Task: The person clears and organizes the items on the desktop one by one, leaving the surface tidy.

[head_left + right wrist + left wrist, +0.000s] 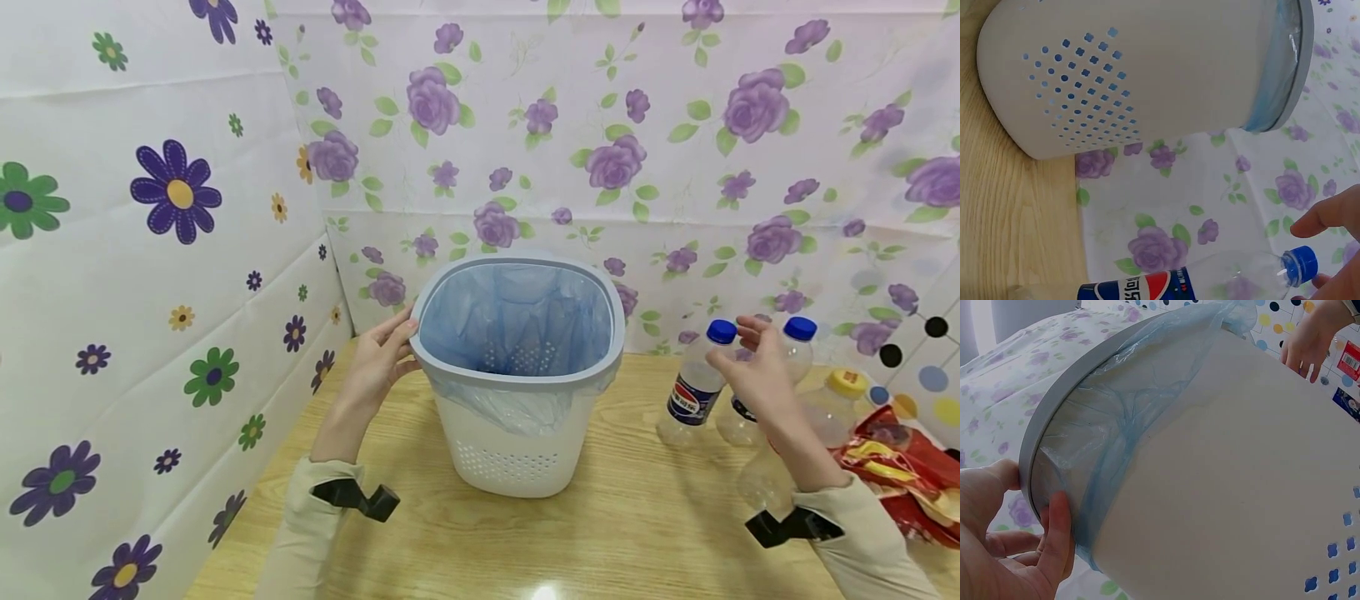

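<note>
A white trash bin (517,442) with a grey rim stands upright on the table, lined with a thin blue plastic bag (517,308) folded over the rim. My left hand (378,354) grips the rim at its left side, thumb on one face and fingers bent under the edge, as the left wrist view shows. Over on the right, my right hand (761,371) is beside the blue cap of a clear soda bottle (693,396) with a blue and red label. In the right wrist view its thumb and fingers are spread around the cap (1302,265), with a gap visible.
Behind the right hand stands another blue-capped bottle (797,354), partly hidden. A yellow-capped clear bottle (847,387) and crumpled red wrappers (892,467) lie farther right. Flower-printed sheets (525,167) hang behind and to the left of the wooden table (420,533).
</note>
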The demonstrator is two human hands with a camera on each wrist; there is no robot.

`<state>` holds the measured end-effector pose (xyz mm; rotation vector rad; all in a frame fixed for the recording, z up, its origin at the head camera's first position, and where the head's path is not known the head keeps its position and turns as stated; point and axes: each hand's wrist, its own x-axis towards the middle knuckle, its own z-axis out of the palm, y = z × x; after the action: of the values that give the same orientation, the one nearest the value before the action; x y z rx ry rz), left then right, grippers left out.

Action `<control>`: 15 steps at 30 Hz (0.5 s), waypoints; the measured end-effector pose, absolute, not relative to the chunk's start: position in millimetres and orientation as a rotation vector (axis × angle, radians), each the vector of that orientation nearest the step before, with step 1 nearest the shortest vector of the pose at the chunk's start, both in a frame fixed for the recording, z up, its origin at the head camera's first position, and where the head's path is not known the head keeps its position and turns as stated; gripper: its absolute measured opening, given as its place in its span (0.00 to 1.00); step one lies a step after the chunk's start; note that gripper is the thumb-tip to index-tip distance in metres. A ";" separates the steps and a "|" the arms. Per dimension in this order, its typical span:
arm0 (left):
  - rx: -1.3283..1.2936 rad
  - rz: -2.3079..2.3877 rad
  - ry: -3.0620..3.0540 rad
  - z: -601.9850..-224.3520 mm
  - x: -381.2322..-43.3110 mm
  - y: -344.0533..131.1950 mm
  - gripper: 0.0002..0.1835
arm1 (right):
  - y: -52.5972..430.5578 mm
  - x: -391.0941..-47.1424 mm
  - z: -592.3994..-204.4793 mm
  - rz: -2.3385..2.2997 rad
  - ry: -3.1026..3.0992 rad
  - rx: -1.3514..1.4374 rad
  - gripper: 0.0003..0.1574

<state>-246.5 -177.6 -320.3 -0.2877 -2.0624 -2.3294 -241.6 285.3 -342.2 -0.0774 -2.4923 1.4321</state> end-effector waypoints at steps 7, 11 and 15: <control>-0.265 -2.335 -2.065 -321.3 -247.3 -176.8 0.29 | 287.5 -245.7 -352.1 1.431 -2.537 -0.073 0.50; -0.265 -2.333 -2.065 -320.3 -246.6 -176.4 0.29 | 290.2 -249.8 -356.3 1.463 -2.548 -0.059 0.51; -0.267 -2.330 -2.067 -319.4 -245.9 -176.0 0.29 | 291.7 -252.3 -360.0 1.484 -2.562 -0.062 0.51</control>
<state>-245.9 -176.0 -319.4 -0.2665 -2.0675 -2.3303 -252.3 291.7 -360.0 -0.0617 -2.5623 1.4844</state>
